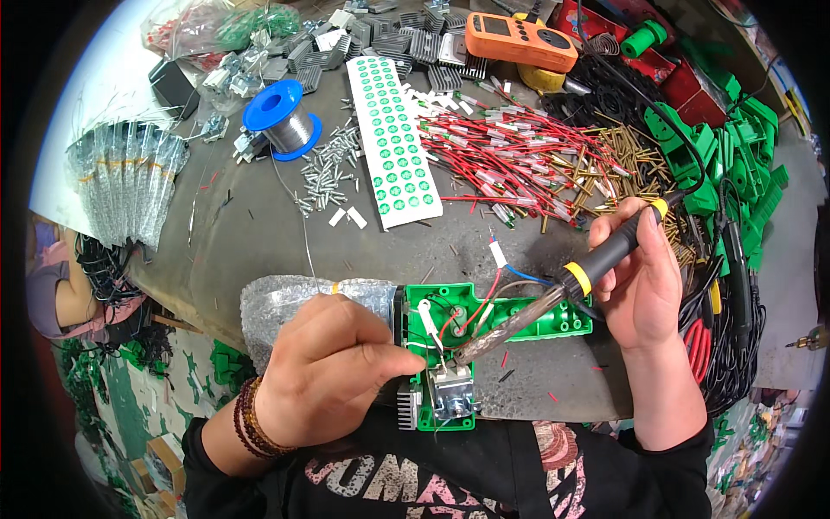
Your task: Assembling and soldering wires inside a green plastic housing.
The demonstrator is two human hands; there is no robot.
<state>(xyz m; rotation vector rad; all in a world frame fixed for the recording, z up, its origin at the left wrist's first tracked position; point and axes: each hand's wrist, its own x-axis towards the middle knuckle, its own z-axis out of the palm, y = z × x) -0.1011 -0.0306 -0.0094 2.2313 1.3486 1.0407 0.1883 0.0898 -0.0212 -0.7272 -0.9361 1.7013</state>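
In my right hand [647, 298] is a soldering iron [601, 259] with a black handle and yellow rings. Its metal shaft slants down left, and the tip meets the parts inside an open green plastic housing [540, 320]. My left hand [333, 372] is closed beside the housing, thumb and forefinger pinched near the iron's tip. A thin solder wire [304, 227] runs from the blue spool [290, 130] to this hand; its end is hard to see. Red, blue and white wires cross the housing, and a square metal-framed part [453, 398] sits in its lower end.
Behind the housing lie a green-and-white sticker sheet [393, 138], screws [328, 173], red wired parts [506, 151] and brass pins [627, 156]. An orange multimeter [521, 41] stands at the back. Green plastic shells [735, 164] and black cables [735, 337] crowd the right. Bubble wrap [272, 316] touches the left side.
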